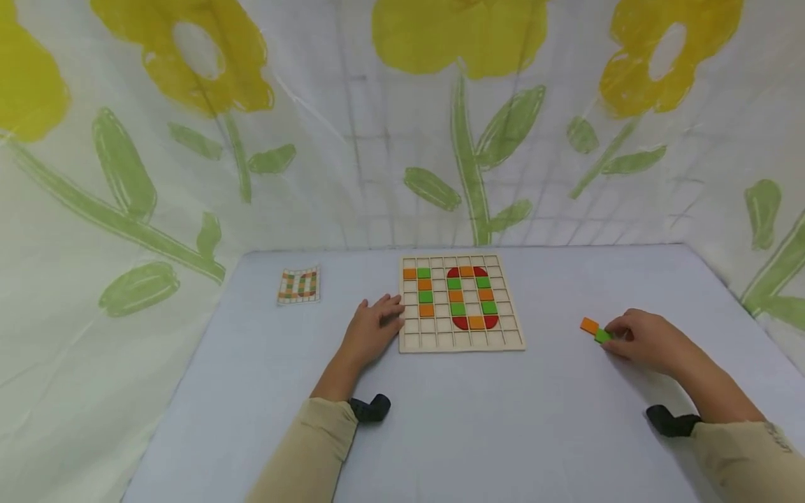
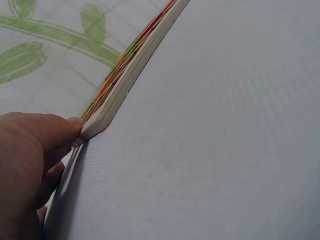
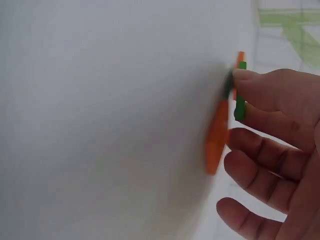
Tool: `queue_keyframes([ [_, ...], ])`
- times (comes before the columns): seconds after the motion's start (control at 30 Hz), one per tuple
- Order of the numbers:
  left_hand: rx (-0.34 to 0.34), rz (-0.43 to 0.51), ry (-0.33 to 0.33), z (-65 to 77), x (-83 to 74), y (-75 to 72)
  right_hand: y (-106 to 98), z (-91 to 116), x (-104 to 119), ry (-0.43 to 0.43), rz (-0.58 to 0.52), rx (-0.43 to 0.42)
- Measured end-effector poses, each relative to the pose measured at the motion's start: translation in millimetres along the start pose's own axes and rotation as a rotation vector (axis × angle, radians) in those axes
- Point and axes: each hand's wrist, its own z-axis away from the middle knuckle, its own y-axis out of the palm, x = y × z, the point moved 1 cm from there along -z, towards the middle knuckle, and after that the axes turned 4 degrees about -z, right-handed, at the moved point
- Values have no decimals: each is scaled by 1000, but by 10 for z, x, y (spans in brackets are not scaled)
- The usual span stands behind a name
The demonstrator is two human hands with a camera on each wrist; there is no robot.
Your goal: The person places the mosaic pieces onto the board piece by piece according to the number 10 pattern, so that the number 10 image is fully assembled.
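Observation:
In the head view, a pale wooden grid board (image 1: pixel 462 341) lies at the middle, with orange, green and red pieces set in its cells as a 1 and a 0. My left hand (image 1: pixel 371 332) rests at its left edge. In the left wrist view, the thumb (image 2: pixel 62 131) touches the board's corner (image 2: pixel 97 125); the other fingers are partly hidden. To the right, my right hand (image 1: pixel 648 341) pinches a green tile (image 1: pixel 602 336) between thumb and forefinger. An orange tile (image 1: pixel 589 325) is right beside it. The right wrist view shows the green tile (image 3: pixel 241 95) on edge, with orange pieces (image 3: pixel 216 140) close by.
A small pattern card (image 1: pixel 299 285) with a matching grid picture lies left of the board. The white table (image 1: pixel 465 426) meets a curtain (image 1: pixel 302 154) painted with yellow flowers at its back edge. Black straps (image 1: pixel 371 408) sit at both wrists.

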Motion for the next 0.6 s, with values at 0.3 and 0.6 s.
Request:
queue_keyframes([
  [0.3, 6, -10, -14, 24, 55, -63, 21, -179, 523, -34, -107, -3],
  [0.6, 26, -16, -6, -76, -21, -25, 246, -600, 1431, -130, -154, 26],
])
